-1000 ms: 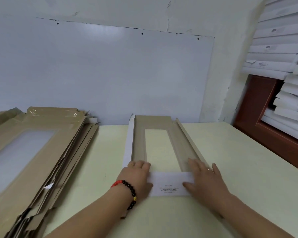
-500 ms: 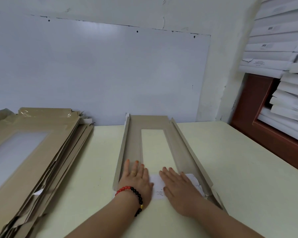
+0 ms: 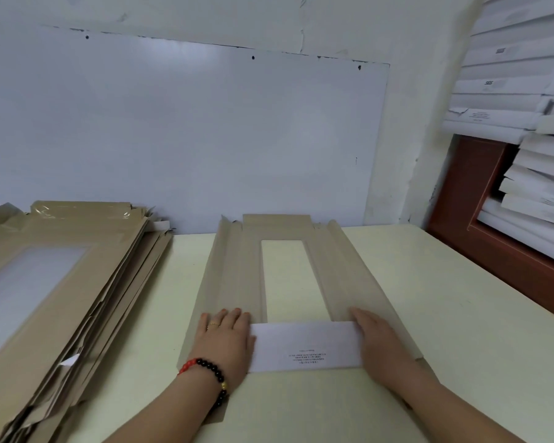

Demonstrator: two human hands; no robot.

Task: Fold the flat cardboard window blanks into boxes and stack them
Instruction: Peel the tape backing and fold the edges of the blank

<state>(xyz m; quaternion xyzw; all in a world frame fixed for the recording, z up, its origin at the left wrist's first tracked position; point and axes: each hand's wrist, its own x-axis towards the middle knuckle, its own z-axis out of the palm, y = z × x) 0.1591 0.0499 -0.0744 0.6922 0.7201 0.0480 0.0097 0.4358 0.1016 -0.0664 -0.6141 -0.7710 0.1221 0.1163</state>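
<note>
A single cardboard window blank (image 3: 288, 276) is laid lengthwise on the pale surface (image 3: 429, 314), its far end against the surface's back edge. The white end flap (image 3: 304, 346) has been turned over at the near end and is pressed flat between both hands. The left hand (image 3: 226, 338) is spread open with straight fingers at the flap's left end; the right hand (image 3: 378, 342) lies flat at its right end. Nothing is held in either grip.

For a clean crease, pressure should be kept even along the fold line and the flap squared to the window before the side panels are raised.

Small print is seen on the flap, too blurred to be read. More flat blanks (image 3: 55, 282) are piled at the surface's left edge.
</note>
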